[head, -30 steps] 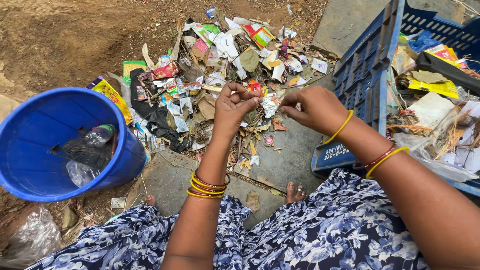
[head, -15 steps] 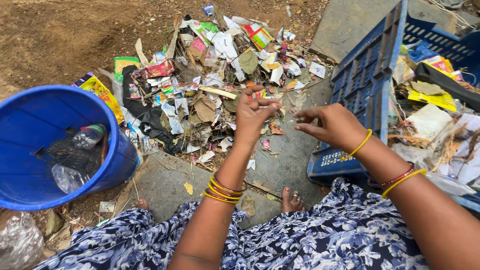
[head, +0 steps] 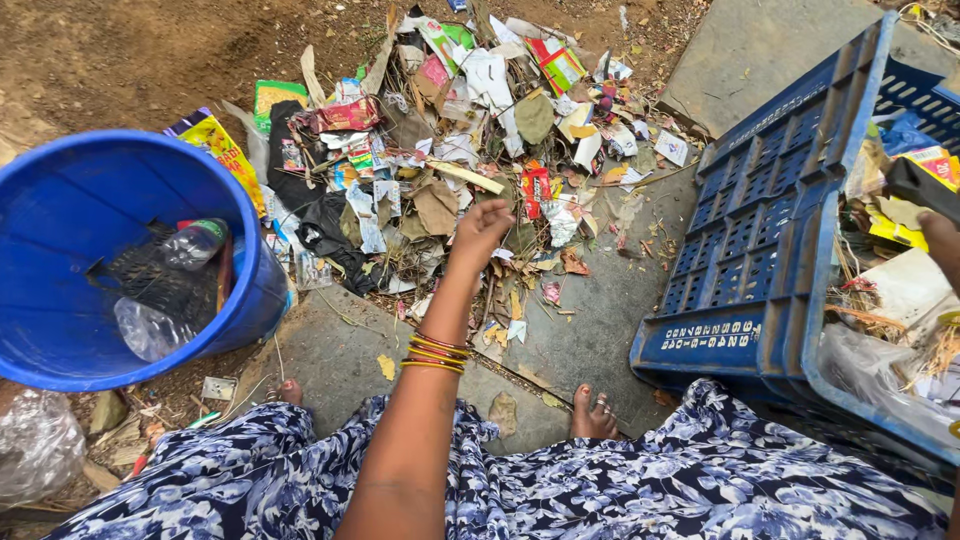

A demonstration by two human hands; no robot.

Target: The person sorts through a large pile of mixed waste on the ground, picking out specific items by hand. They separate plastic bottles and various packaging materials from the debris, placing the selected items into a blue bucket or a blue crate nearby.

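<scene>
Just under my left hand (head: 480,228), fingers loosely curled and empty: litter pile (head: 450,150) mostly unsorted. Blue tub (head: 75,215) left of it holds few bottles. Right hand's (head: 942,240) grip unclear.

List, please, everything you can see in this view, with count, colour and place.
bucket: one, blue, left, on dirt.
plastic bottles: at least two, clear, inside the bucket.
litter pile: one heap, mixed wrappers, paper scraps and dry leaves, top centre.
crate: one, blue, right, holding paper and plastic waste.
stone slab: grey, under the pile's near edge.
plastic bag: one, clear, bottom left.
bangles: several, yellow and red, on the left wrist.
bare feet: two, by the dress hem.
left hand: reaching into the pile's near edge.
right hand: at the right edge, over the crate, mostly cropped.
</scene>
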